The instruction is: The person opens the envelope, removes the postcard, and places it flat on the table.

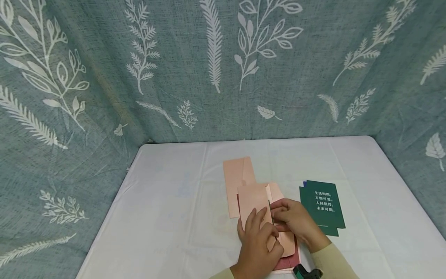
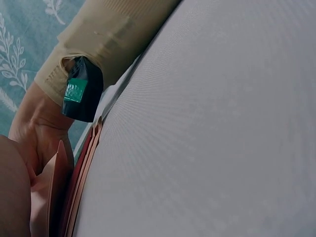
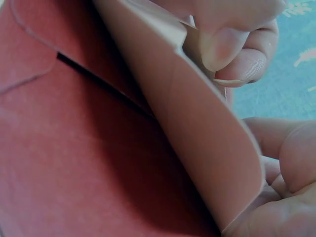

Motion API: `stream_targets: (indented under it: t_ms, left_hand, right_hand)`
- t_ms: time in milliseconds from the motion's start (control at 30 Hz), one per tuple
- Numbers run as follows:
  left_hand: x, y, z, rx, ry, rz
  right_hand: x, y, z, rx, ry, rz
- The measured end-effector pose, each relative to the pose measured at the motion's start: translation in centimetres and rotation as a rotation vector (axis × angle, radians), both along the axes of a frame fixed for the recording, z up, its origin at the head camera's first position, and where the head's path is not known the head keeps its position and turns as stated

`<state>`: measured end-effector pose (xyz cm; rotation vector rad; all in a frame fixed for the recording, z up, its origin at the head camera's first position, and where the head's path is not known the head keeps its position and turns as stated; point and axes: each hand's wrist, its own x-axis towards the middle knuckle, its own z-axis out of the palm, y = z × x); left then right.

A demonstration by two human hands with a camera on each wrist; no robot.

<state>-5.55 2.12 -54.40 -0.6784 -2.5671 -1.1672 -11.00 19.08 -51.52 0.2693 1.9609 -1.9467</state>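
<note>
A pale pink envelope (image 1: 253, 195) lies on top of a small stack, its rounded flap (image 1: 287, 243) folded out to the right. A thin dark edge shows along its opening; what that belongs to is mostly hidden. My left hand (image 1: 258, 245) spreads over the envelope's lower part, thumb and index finger pinching near the opening. Bent fingers of my right hand (image 1: 300, 220) hold the envelope's right side by the opening. The right wrist view has the flap (image 3: 212, 133) lifted above a red envelope (image 3: 54, 153), with my right hand (image 3: 276, 192) behind it.
Another pink envelope (image 1: 234, 174) lies behind, partly under the stack. Dark green cards (image 1: 324, 205) with white writing lie to the right, a blue corner showing beneath. The red envelope (image 1: 289, 263) pokes out underneath. A white cloth (image 1: 167, 217) covers the table; patterned curtains (image 1: 188, 50) hang around it.
</note>
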Motion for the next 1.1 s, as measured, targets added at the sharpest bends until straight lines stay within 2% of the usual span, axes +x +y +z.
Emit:
stream_targets:
  t_ms: [167,567,900,1100]
  left_hand:
    - [0.0,-0.1,0.1,-0.003,-0.006,0.0]
    - [0.0,0.0,0.3,-0.002,-0.029,0.003]
    - [0.0,-0.1,0.3,0.0,-0.057,-0.014]
    - [0.0,-0.1,0.4,0.006,-0.085,-0.028]
  right_hand:
    - [0.0,0.1,0.0,0.004,-0.008,-0.021]
    - [-0.3,1.2,0.0,0.014,-0.016,-0.131]
    - [-0.1,1.9,0.6,0.039,0.022,-0.128]
    - [0.0,2.6,1.0,0.118,0.053,-0.147]
